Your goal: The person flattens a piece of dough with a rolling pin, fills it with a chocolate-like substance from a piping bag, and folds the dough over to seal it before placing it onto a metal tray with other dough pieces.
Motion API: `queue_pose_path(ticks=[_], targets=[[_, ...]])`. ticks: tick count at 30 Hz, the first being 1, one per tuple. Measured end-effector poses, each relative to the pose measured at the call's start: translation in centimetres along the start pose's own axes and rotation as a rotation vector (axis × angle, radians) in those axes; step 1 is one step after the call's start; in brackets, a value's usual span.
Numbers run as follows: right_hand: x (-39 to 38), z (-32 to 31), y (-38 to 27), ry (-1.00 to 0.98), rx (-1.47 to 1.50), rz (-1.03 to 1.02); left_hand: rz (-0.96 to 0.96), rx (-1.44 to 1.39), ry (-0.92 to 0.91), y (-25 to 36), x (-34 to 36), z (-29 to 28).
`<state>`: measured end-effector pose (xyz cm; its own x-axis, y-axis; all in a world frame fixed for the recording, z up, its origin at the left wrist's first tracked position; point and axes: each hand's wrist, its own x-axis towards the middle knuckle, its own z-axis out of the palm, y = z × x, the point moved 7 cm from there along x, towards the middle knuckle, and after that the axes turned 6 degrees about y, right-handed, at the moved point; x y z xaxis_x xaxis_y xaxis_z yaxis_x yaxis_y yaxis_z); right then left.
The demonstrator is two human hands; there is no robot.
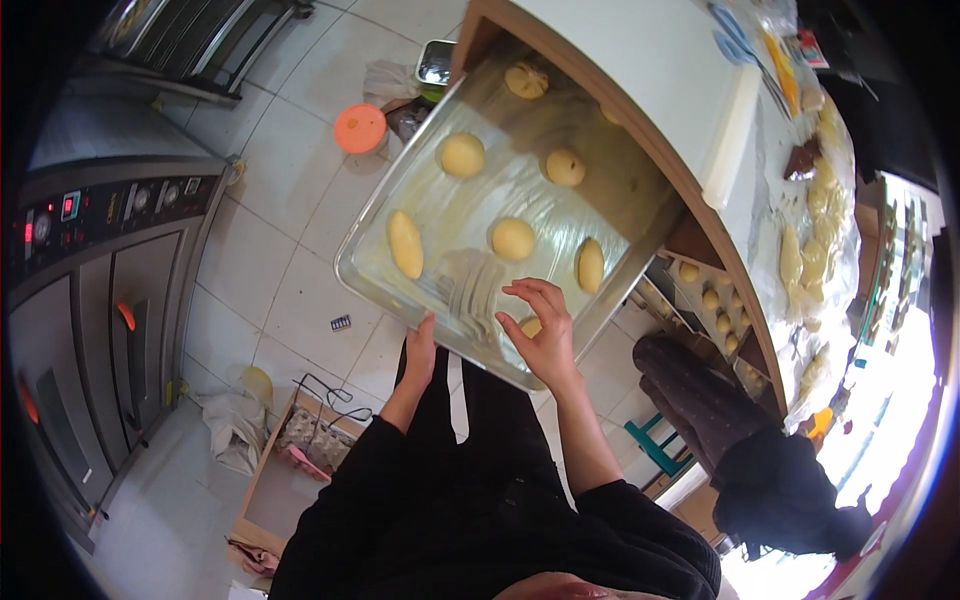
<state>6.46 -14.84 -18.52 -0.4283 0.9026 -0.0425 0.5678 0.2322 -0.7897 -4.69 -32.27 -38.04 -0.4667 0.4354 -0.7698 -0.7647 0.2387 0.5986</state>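
Observation:
A wide metal baking tray (pixel 375 225) sticks out from under the worktop. On its greasy surface lie several pale yellow dough pieces, among them a round dough ball (pixel 513 239) in the middle and a long oval one (pixel 405 244) at the left. My left hand (pixel 422 362) grips the tray's near rim, its thumb on top and its fingers hidden below. Over the near right part of the tray hovers my right hand (pixel 545 340), thumb and fingers apart and curved. A dough piece (pixel 530 327) shows between them, partly hidden; it seems to lie on the tray.
A white worktop (pixel 640 70) with scissors (pixel 738 48) and dough under plastic film stands at the right. Below it, another tray (pixel 712 290) holds dough balls. An oven (pixel 110 290) is on the left. An orange-lidded tub (pixel 361 129) and a crate (pixel 290 470) stand on the floor. A person in dark clothes (pixel 775 480) is at the right.

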Motion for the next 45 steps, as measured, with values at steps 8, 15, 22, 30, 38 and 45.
queue_pose_path(ticks=[8,15,22,30,38,45], targets=[[-3.6,-6.0,4.1,0.132,-0.008,0.096,-0.009,0.455,-0.258,3.7,3.5,12.4],[-8.3,-10.9,6.1,0.251,-0.018,0.224,0.022,0.646,-0.277,5.7,5.0,19.0],[-13.0,-16.0,3.9,0.340,-0.067,0.270,0.015,1.210,-0.191,7.4,8.2,21.2],[-18.2,-25.6,3.6,0.614,-0.086,0.375,0.848,1.219,-0.483,20.6,-11.4,35.3],[-10.8,-44.9,10.3,1.066,0.061,0.214,1.237,1.476,-0.298,19.4,-12.6,48.5],[-6.9,-61.0,28.2,1.217,-0.134,0.765,1.251,1.241,-0.478,20.5,-12.6,45.5]])
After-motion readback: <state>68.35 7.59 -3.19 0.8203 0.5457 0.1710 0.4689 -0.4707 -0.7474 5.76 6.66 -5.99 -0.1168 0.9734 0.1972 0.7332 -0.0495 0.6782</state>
